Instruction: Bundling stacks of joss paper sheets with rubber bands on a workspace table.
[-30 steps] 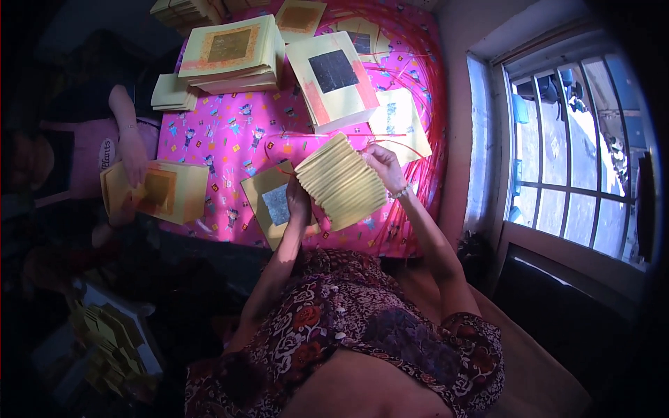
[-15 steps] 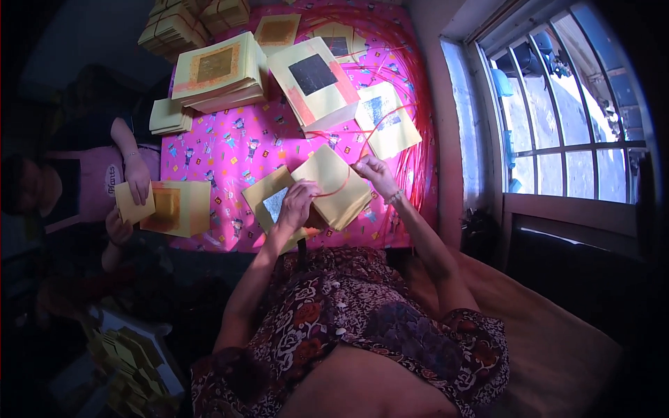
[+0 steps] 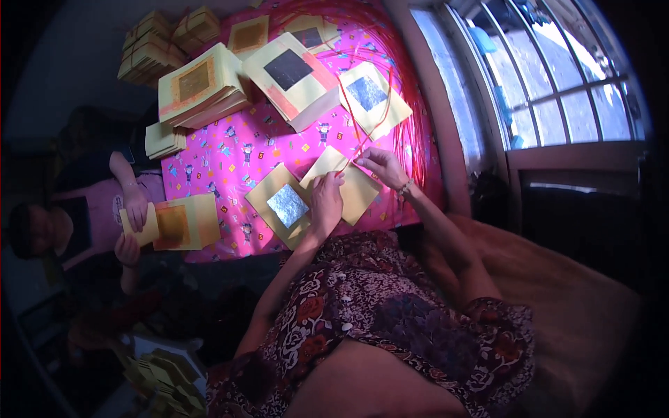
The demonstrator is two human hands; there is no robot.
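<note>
Pinching red strip, right hand; left hand half-curled on yellow packet, grip unclear; we judge packet light, bendable, best edge-held.

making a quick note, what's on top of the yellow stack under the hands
On the yellow stack are a red strip and the left hand; the surface beneath that hand is covered, so can't be seen.

Over there, both forearms reach forward, left hand knuckles up, right hand near it, fingers pinched
</note>
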